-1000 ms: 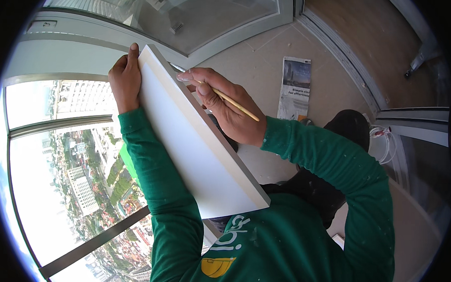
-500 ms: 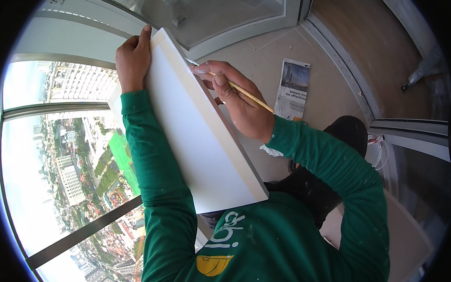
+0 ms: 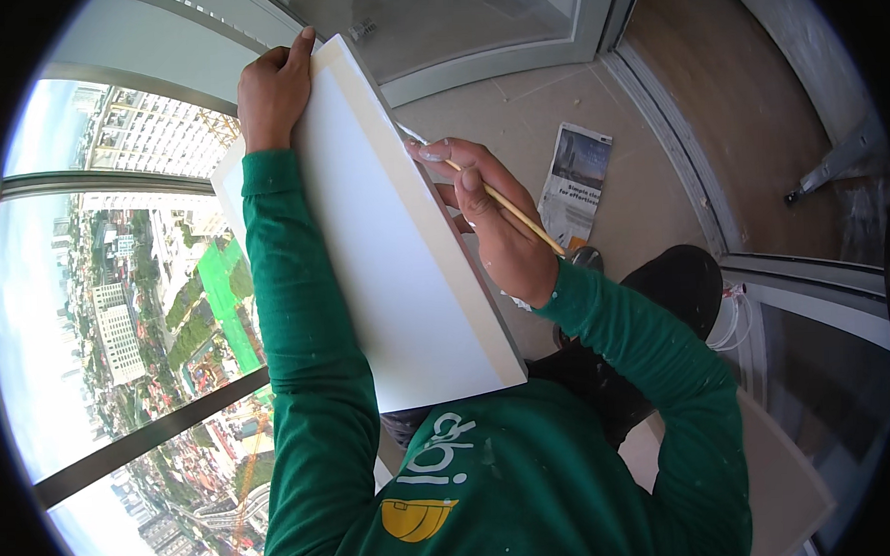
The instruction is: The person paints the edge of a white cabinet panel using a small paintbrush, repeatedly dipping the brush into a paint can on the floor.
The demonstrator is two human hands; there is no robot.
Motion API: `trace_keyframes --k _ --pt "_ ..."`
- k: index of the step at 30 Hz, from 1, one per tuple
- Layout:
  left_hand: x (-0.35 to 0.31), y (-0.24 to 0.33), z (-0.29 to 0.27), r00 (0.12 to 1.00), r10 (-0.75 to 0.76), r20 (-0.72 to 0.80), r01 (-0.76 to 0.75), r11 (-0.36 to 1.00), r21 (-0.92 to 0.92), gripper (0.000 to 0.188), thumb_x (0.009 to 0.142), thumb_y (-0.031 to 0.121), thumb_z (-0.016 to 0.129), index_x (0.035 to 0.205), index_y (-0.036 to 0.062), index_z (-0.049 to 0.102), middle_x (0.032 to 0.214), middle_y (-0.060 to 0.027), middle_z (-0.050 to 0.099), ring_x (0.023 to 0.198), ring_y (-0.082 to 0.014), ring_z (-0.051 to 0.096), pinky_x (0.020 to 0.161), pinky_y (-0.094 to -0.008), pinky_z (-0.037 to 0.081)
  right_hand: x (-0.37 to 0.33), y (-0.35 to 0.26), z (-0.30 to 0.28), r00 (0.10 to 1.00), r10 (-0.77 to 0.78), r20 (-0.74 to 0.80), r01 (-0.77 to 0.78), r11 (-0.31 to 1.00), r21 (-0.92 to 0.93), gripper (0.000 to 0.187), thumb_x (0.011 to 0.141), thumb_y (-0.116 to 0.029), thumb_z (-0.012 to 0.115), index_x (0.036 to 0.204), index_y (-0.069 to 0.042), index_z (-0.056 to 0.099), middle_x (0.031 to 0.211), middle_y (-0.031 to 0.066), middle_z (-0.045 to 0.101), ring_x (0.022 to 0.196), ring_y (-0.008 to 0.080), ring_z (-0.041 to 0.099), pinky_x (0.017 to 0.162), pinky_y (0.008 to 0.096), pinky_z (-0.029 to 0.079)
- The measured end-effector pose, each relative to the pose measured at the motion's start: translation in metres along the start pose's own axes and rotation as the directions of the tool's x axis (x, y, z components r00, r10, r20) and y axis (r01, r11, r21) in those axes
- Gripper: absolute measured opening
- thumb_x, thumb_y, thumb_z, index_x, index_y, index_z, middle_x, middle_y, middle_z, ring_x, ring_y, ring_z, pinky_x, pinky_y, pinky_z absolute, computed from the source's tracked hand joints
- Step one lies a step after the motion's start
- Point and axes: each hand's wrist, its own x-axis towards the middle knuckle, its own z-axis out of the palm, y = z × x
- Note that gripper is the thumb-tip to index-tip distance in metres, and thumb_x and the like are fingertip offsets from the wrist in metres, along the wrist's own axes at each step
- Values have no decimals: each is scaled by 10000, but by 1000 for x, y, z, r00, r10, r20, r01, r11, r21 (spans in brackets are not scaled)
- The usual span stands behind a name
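Note:
A long white board (image 3: 396,270) leans against my body, with a cream band, like masking tape, running along its right side. My left hand (image 3: 274,96) is closed on the board's far upper left edge, thumb along the top corner. A slim paintbrush (image 3: 509,207) with a pale wooden handle is pinched in my right hand (image 3: 497,217). Its white tip touches or nearly touches the board's narrow right edge. White smears mark the right fingers. Some of those fingers rest near or behind that edge, partly hidden.
A printed leaflet (image 3: 577,180) lies on the tiled floor (image 3: 488,105) to the right. Tall windows (image 3: 122,289) overlooking a city stand at my left. A sliding door track (image 3: 671,143) curves along the right, near a white cable (image 3: 739,322). My dark-trousered knee (image 3: 676,285) is bent beside the board.
The right hand with the paintbrush has slid a little nearer to me along the board's right edge. My left hand keeps its hold. The whole view has shifted slightly.

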Motion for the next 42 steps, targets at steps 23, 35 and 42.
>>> trace_keyframes --k 23,35,42 --pt "4 -5 -1 996 -86 12 86 996 23 624 920 661 583 1044 92 807 987 -182 767 991 -368 721 907 -451 547 -35 -5 -17 988 115 -99 -106 990 88 426 1128 -360 368 1436 -80 455 1475 188 539 1328 345 571 974 423 562" --pt "2 0 7 999 -48 -18 49 998 43 614 952 638 544 1093 99 802 1013 -161 772 948 -341 738 903 -438 564 -24 24 -69 961 140 -238 -181 970 -163 314 1094 -222 526 1362 -60 545 1286 134 669 1076 198 678 785 290 539" --pt "-7 17 16 1000 24 14 -25 999 43 607 974 619 532 1074 86 804 973 -161 775 897 -351 741 886 -442 578 1 -16 -68 990 34 -138 -80 934 -347 304 1091 -238 542 1260 -10 650 1111 117 721 864 131 664 679 258 505"
